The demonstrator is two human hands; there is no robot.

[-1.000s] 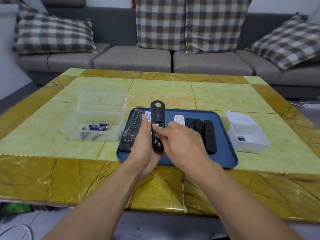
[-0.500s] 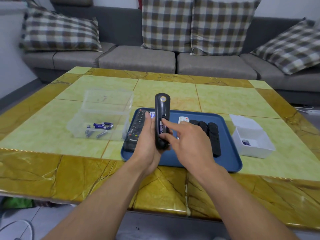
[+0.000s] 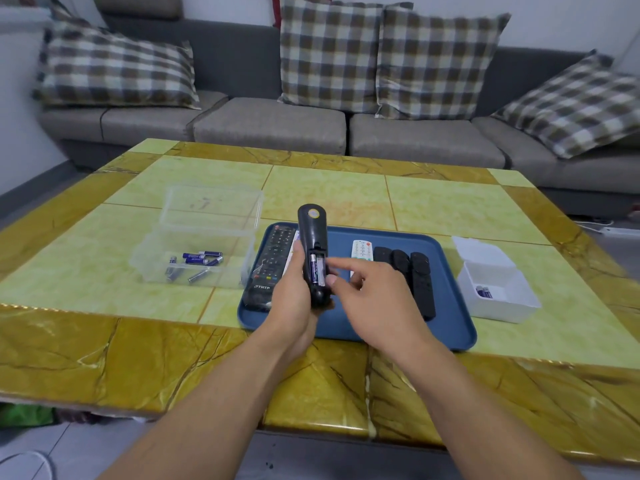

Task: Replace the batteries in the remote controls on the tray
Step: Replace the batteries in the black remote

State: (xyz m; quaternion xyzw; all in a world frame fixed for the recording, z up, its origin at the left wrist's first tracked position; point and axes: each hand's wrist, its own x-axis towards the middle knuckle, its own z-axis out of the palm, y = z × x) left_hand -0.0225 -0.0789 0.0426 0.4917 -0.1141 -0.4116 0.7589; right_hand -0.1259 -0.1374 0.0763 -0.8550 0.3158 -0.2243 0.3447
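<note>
Nearest the camera, the left hand wraps its fingers round the lower half of a slim black plastic remote control, holding it upright with its back toward the viewer above the near-left part of the dark blue plastic tray. Its cover is off, and a purple-wrapped battery sits in the left slot while the slot beside it looks bare. At about 3 o'clock from the remote, the right hand hangs just beside it, forefinger stretched toward the open bay and the other fingers loosely curled, gripping nothing I can make out. The risk, as I judge it, lies in that uncovered bay: with the remote tilted and nothing over the cell, a nudge from the forefinger could flip the battery out onto the tray. Half a second ago the forefinger was pressed on the compartment; it has since drawn back to the right. Beyond the hands, a wide black button remote lies at 9 o'clock on the tray, a white remote and three black remotes at 2 o'clock. Farther left stands a clear plastic box of loose batteries (several purple ones), and off at 3 o'clock a small white box.
</note>
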